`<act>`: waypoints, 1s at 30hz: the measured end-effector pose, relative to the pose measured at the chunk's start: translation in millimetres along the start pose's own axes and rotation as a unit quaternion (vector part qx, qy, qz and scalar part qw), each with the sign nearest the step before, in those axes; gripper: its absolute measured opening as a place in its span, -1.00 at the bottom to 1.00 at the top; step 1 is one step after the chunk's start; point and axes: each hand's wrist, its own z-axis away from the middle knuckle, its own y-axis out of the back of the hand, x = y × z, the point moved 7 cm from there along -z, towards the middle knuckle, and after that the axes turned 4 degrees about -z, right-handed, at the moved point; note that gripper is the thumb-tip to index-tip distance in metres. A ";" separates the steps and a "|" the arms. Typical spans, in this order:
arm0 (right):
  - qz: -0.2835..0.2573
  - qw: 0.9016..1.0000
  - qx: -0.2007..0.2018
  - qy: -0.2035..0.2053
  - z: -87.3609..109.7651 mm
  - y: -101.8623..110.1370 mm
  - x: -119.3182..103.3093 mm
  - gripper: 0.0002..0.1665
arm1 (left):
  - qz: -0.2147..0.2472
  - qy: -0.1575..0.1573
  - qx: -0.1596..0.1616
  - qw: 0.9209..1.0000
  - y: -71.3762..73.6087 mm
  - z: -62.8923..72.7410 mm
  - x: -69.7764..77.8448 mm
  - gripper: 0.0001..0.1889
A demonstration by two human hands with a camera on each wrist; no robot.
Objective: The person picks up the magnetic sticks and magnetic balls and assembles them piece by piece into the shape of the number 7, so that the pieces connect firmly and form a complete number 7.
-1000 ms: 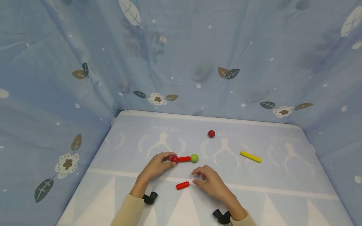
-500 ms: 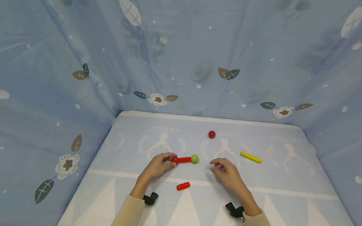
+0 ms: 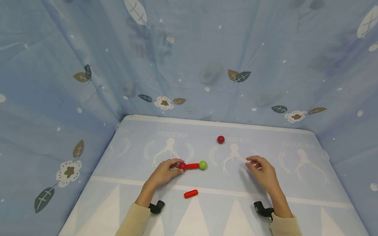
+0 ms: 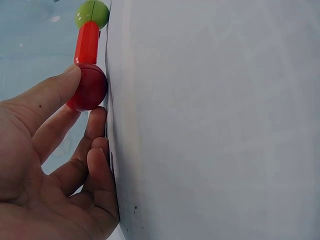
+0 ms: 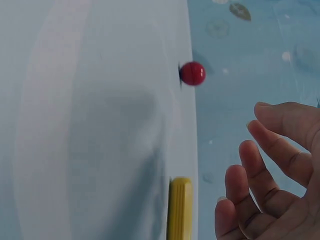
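Fingers, left hand (image 3: 165,172): thumb and fingertips close about the held red ball (image 3: 182,167), pinching it low over the table (image 3: 221,209).
Fingers, right hand (image 3: 262,172): loosely bent, a narrow gap between thumb and forefinger; nothing held.
Joined row: held red ball, short red rod (image 3: 193,166) and green ball (image 3: 202,165) stand in line, each touching the next; how firmly they are fastened cannot be told.
Yellow rod (image 5: 180,210): lies on the table near the right fingers, its upper part visible in the right wrist view; no contact seen there. Covered by the right hand in the head view.
Loose red rod (image 3: 190,194): on the near side of the row, set slightly aslant, apart from both hands.
Loose red ball (image 3: 220,139): farther back on the table, beyond the green ball, untouched.
Change noted: over the last second the right hand has travelled rightward, from beside the row to the yellow rod. Left hand and row hold the same position.
Bearing on the work: in this inspector's judgement, the row is being kept steady while attention passes to the yellow rod; three pieces remain unattached.
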 end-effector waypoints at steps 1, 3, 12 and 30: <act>0.004 1.000 0.002 -0.004 -0.8 3.4 2.4 -0.73 | 0.000 0.000 0.000 1.000 0.1 0.0 0.1 -0.62; 0.006 1.000 0.006 -0.014 -2.4 9.4 6.9 -0.72 | 0.001 -0.001 0.000 1.000 0.2 -0.1 0.4 -0.62; 0.010 0.999 0.019 -0.048 -8.6 27.5 22.4 -0.66 | 0.005 0.001 0.001 1.000 0.9 0.7 2.9 -0.62; 0.026 0.998 0.016 -0.062 -17.5 30.3 36.5 -0.64 | 0.004 0.002 0.001 1.000 0.5 0.8 1.7 -0.62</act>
